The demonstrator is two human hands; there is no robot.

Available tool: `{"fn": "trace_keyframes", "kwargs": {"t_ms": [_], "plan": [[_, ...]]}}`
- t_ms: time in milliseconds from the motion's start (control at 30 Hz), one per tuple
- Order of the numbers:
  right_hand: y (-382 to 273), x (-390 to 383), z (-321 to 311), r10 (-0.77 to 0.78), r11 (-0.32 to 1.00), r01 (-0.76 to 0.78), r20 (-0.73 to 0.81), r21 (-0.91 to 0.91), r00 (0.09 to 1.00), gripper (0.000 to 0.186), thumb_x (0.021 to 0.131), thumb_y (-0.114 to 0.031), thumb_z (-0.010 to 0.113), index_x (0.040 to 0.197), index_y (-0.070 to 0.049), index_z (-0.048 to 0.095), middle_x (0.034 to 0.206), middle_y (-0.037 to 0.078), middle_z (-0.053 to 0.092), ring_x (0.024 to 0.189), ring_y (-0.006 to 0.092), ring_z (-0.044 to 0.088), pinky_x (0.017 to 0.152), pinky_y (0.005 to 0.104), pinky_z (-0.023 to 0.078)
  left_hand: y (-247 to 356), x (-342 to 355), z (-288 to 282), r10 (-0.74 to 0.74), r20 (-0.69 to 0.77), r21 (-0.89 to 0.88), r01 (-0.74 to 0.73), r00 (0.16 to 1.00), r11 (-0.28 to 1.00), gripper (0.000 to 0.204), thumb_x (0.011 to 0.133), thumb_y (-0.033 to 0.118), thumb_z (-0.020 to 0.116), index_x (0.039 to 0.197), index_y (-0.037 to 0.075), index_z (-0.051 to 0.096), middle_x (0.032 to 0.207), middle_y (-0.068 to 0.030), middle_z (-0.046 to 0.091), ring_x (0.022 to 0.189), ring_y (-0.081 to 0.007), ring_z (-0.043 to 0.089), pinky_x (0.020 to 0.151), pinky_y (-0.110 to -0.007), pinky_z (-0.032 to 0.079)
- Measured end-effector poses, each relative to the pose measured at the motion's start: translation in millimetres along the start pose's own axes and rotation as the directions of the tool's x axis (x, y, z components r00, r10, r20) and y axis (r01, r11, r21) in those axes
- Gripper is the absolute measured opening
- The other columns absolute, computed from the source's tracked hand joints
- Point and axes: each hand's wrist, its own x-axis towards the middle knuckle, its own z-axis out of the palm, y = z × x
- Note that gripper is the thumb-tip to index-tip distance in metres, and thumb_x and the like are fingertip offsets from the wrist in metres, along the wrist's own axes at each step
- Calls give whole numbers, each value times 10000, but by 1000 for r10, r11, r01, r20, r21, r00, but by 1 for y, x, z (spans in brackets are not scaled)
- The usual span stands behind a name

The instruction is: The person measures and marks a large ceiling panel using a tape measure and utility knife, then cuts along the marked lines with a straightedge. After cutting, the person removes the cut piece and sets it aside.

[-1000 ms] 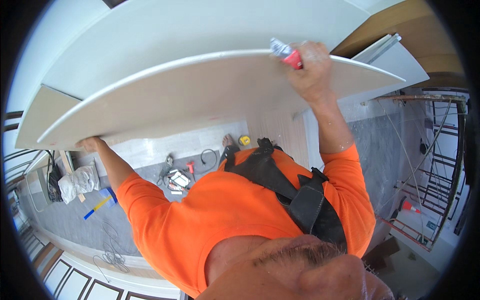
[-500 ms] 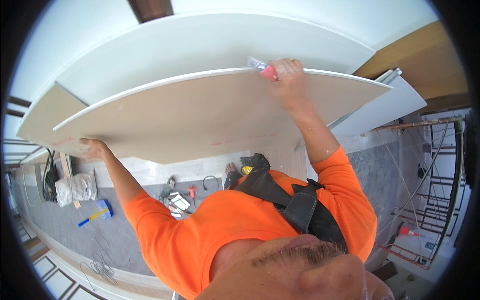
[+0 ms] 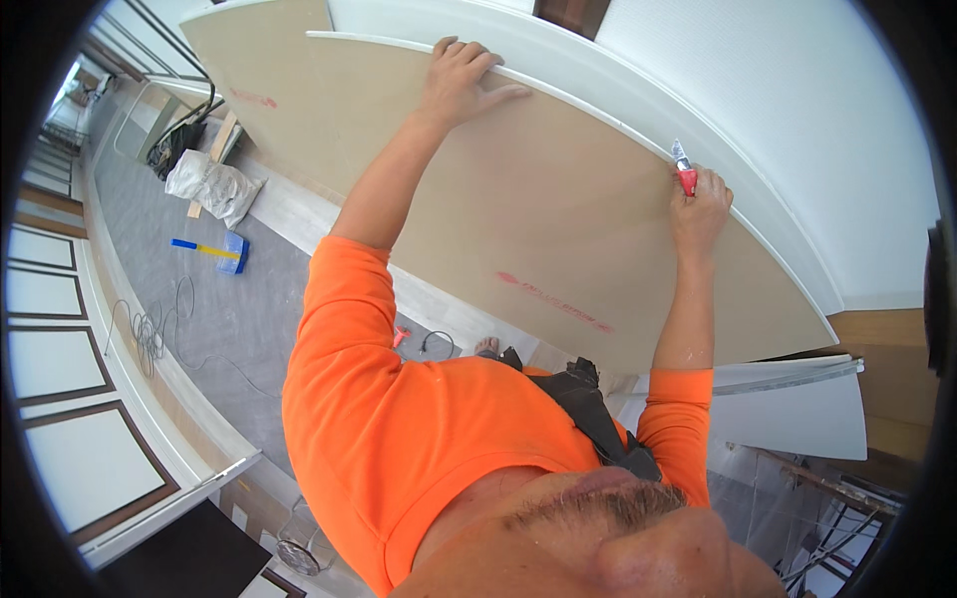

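Note:
A large tan-faced plasterboard sheet (image 3: 558,199) stands on edge before me, leaning against paler sheets behind it. My left hand (image 3: 461,88) is closed over its upper edge, fingers hooked on top and thumb spread across the tan face. Farther right along that edge, my right hand (image 3: 704,204) grips a red utility knife (image 3: 684,171), its silvery end pointing up and away from me. The right fingers rest at the board's edge, partly hidden behind the knife and the hand.
A white sack (image 3: 212,187) and a blue-and-yellow brush-like tool (image 3: 221,253) lie on the grey floor at left, near a tangled cable (image 3: 150,334). A loose white panel (image 3: 797,404) leans low at right, above scaffold frames (image 3: 832,498). One bare foot shows below the board.
My left hand has gone from the lower left of the board's face up to its top edge. The right hand keeps the knife by the edge. My view has turned.

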Motion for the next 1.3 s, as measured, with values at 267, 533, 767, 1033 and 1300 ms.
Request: {"fn": "trace_keyframes", "kwargs": {"t_ms": [267,533,767,1033,1300], "plan": [[42,-24,30,-1,1000,0,-141,-9,990,355,854,-137,661,1207,-99,684,1107,146,714,1146,362,616,1007,499,456,3,1,40,78,-54,-119,-84,995,989,408,707,373,920,875,62,718,787,-74,591,793,-285,560,733,-424,452],[5,-174,-55,759,528,-835,354,153,546,354,953,-328,646,1178,-57,688,1072,149,720,959,330,693,768,435,552,-12,7,51,28,105,93,-38,994,995,535,738,541,861,963,61,790,929,-143,703,909,-356,663,1031,-546,457],[77,-490,-103,978,-208,-918,59,338,-199,406,996,-293,629,1294,-18,602,884,116,667,611,188,591,548,339,481,-10,5,66,-16,155,117,-2,988,993,636,750,559,848,1129,57,760,1064,-257,679,1053,-417,641,1002,-512,470],[64,-586,-131,781,-611,-718,404,334,-477,316,1048,-353,531,1038,-38,544,710,45,553,479,134,479,441,313,418,49,-109,77,-193,188,141,168,963,976,754,769,498,848,1338,53,633,1331,-343,559,1230,-478,559,1036,-533,468],[73,-653,-68,682,-611,-781,586,128,-437,306,1054,-369,535,975,-73,553,621,0,485,460,123,476,416,307,386,311,-420,61,-351,933,206,673,84,710,612,800,463,846,1197,21,697,1216,-256,671,1122,-400,658,979,-454,522]]}}
